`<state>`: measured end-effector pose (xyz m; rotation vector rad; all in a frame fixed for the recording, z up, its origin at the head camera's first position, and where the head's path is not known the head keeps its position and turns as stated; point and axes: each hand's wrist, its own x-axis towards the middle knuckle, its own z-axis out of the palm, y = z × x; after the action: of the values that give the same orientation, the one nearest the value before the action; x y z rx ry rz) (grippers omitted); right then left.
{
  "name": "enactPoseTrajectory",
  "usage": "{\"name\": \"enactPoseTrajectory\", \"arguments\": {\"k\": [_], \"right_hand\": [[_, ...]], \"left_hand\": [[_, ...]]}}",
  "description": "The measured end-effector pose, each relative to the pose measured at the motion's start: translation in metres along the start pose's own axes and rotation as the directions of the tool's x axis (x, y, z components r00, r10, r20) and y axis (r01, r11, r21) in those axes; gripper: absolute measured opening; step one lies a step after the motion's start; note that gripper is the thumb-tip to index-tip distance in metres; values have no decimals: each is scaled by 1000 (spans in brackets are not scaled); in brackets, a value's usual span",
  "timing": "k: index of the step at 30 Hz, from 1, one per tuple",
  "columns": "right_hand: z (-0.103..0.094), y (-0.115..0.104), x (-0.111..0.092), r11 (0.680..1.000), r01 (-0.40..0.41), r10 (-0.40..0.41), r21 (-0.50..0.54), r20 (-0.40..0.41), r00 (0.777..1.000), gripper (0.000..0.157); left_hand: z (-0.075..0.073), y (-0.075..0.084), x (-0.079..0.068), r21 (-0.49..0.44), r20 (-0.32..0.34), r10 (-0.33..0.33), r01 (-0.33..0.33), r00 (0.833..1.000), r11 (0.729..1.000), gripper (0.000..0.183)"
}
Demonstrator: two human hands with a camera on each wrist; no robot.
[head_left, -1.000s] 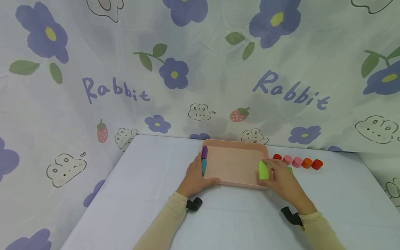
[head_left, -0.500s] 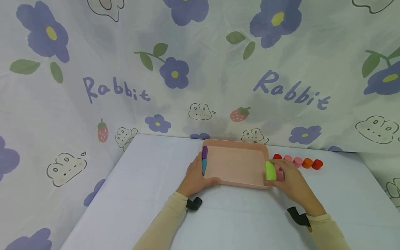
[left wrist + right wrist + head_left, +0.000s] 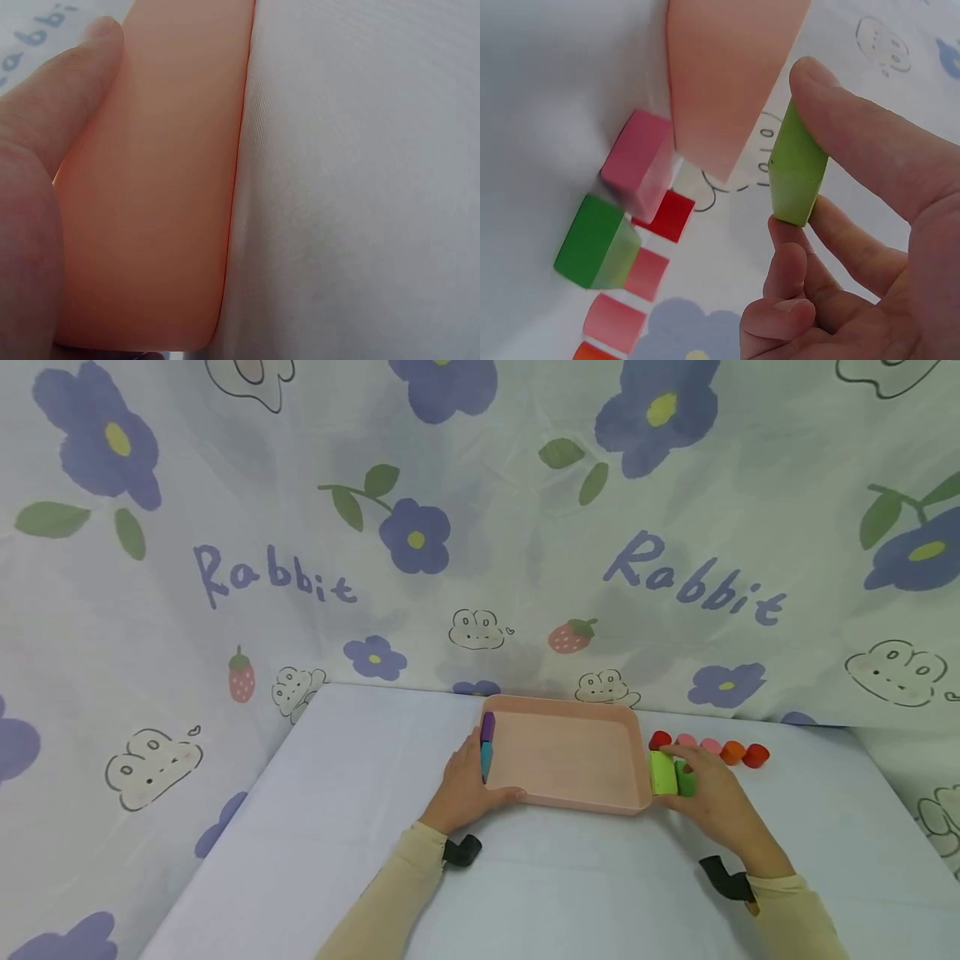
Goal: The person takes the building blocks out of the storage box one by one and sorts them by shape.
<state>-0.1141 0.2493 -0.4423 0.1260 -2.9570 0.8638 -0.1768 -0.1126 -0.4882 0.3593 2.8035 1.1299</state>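
Observation:
Between thumb and fingers of my right hand (image 3: 720,806) is a light green block (image 3: 799,165), pinched at its ends. In the head view the block overlaps the outside of the tray's right rim. My left hand (image 3: 461,787) rests at the near left corner of the shallow peach tray (image 3: 577,803), thumb stretched along the front rim and fingers along the left side. In the left wrist view the thumb lies against the tray's upper edge. A purple block (image 3: 487,727) and a teal block (image 3: 486,762) stand in line along the tray's left inner wall.
Right of the tray a dark green block (image 3: 590,240) and a pink block (image 3: 639,161) stand close together. Behind them runs a row of small red, pink and orange blocks, with a red one (image 3: 756,755) at its right end. A patterned cloth backdrop (image 3: 480,568) rises behind the table.
My right hand has carried the light green block rightward, from over the tray's right part to just outside its right rim. The left hand and the tray have stayed put.

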Motion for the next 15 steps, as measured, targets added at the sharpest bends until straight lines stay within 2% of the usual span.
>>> {"name": "enactPoseTrajectory", "arguments": {"k": [8,15], "right_hand": [[-7,12,-1,1000,-8,7,-19,-4,1000,79],[-16,20,1,998,-56,56,-35,12,998,79]], "left_hand": [[1,1,0,-5,10,-5,5,1000,1000,130],[1,-1,1,2,5,-1,1,1000,1000,131]]}}
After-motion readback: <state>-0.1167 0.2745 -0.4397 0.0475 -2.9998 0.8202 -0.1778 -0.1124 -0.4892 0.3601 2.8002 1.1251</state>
